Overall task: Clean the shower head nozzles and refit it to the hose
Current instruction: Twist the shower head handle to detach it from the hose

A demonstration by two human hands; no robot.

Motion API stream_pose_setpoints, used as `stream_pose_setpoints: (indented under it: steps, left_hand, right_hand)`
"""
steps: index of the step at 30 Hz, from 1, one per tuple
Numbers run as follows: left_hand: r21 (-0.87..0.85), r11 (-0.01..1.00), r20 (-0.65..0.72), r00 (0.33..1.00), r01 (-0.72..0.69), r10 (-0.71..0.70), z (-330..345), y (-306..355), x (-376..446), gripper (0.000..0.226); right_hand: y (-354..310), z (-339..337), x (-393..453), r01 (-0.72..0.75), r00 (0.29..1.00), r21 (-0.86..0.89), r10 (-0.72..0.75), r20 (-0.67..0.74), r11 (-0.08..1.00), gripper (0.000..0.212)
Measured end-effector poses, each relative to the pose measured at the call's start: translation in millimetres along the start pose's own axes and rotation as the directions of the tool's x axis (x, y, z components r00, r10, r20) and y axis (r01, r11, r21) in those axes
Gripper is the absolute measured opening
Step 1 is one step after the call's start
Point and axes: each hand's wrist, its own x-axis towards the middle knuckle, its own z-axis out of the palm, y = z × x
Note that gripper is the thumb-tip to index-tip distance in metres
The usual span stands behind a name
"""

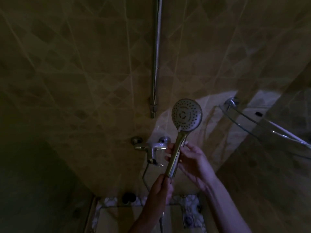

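The round shower head (186, 114) faces me, its nozzle plate lit, on a chrome handle (176, 155) that slants down to the left. My right hand (190, 158) grips the middle of the handle from behind, fingers curled round it. My left hand (161, 187) grips the hose end right at the base of the handle. The hose (161, 221) hangs down below my left fist. Whether the hose nut is screwed onto the handle is hidden by my fingers.
A chrome mixer tap (152, 147) is on the tiled wall just left of the handle, with a thin hose (144, 174) looping beneath it. A vertical riser rail (155, 64) stands above. A glass corner shelf (269, 125) juts out at right. The room is dim.
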Motion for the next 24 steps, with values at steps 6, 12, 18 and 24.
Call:
stream_pose_setpoints:
  steps: [6,12,18,24]
  left_hand:
    - [0.111,0.994,-0.071,0.997,0.023,-0.015,-3.9,-28.1,-15.3,0.038]
    - [0.099,0.991,-0.079,0.993,0.091,-0.084,-4.2,-46.3,-33.8,0.023]
    - [0.116,0.983,-0.073,0.988,0.145,-0.137,-10.4,-55.8,-50.6,0.022]
    - [0.188,0.979,0.028,0.996,0.076,-0.083,-14.6,-65.4,-59.6,0.023]
  right_hand:
    - [27.8,-1.2,-16.7,0.034,0.971,-0.256,-0.093,-0.222,0.966,0.013]
    - [54.8,-0.3,-30.7,0.017,0.902,-0.414,-0.193,-0.387,0.91,0.016]
    - [78.3,-13.3,-40.3,0.016,0.907,-0.172,-0.087,-0.412,0.985,0.036]
    - [85.6,-20.7,-59.2,0.035,0.962,0.074,-0.013,-0.273,0.997,0.019]
